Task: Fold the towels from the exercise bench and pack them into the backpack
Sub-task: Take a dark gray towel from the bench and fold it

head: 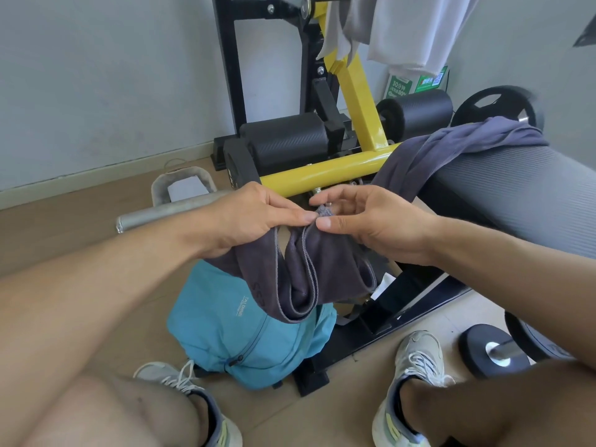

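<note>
Both hands hold a dark grey towel (309, 272) above the blue backpack (238, 330) on the floor: the left hand (258, 217) grips it, the right hand (371, 221) pinches its top edge. Folding looks half done. A purple towel (451, 146) waits on the bench (522, 188).

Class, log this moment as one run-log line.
stage: folding | left hand: pinching grey towel | right hand: pinching same towel | backpack: on floor below | purple towel: on bench

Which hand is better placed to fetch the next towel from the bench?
Right. The right hand is nearer the purple towel on the bench; the left hand grips the grey towel.
</note>
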`<state>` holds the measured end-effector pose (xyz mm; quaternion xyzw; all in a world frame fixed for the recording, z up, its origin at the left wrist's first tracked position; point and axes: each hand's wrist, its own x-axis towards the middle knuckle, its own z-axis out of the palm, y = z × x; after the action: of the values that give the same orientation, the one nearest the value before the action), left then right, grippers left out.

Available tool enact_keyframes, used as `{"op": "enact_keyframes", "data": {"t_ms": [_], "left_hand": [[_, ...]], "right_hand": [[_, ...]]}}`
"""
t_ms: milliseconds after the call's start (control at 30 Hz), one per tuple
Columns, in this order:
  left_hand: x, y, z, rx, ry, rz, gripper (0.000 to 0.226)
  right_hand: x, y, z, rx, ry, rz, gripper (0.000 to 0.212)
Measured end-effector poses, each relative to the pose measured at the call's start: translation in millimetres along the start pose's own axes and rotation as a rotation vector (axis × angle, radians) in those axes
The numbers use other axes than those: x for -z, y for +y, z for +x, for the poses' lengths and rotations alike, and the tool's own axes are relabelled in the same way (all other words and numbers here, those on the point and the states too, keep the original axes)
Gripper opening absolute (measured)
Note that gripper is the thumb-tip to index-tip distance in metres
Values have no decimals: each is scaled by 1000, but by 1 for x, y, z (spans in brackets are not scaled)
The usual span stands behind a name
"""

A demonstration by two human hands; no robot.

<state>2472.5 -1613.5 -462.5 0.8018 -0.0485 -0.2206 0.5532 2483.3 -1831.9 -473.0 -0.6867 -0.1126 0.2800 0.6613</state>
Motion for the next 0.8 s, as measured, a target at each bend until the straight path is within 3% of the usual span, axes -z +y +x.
{"op": "enact_keyframes", "data": {"t_ms": [67, 133, 267, 367, 467, 533, 600, 700, 800], "left_hand": [[-1, -2, 1, 10, -6, 9, 23], [1, -5, 4, -4, 35, 22, 23], [18, -13, 15, 37, 358, 63, 50], [48, -24, 19, 137, 472, -110, 63], [77, -40, 18, 185, 475, -141, 104], [87, -49, 16, 177, 410, -129, 115], [84, -48, 9, 189, 345, -149, 117], [86, -52, 5, 169, 247, -150, 98], [90, -56, 1, 174, 165, -131, 105]], "right_hand": [[0, -1, -3, -95, -70, -19, 29], [2, 0, -3, -105, -34, -50, 18], [14, -1, 2, -3, 333, 29, 13], [34, -1, 5, 45, 603, 113, 10], [49, 3, 8, 51, 662, 64, 11], [50, 6, 8, 83, 625, 37, 8], [49, 7, 8, 86, 587, 18, 11], [51, 9, 8, 19, 567, -77, 20], [53, 11, 9, -18, 600, -108, 17]]}}
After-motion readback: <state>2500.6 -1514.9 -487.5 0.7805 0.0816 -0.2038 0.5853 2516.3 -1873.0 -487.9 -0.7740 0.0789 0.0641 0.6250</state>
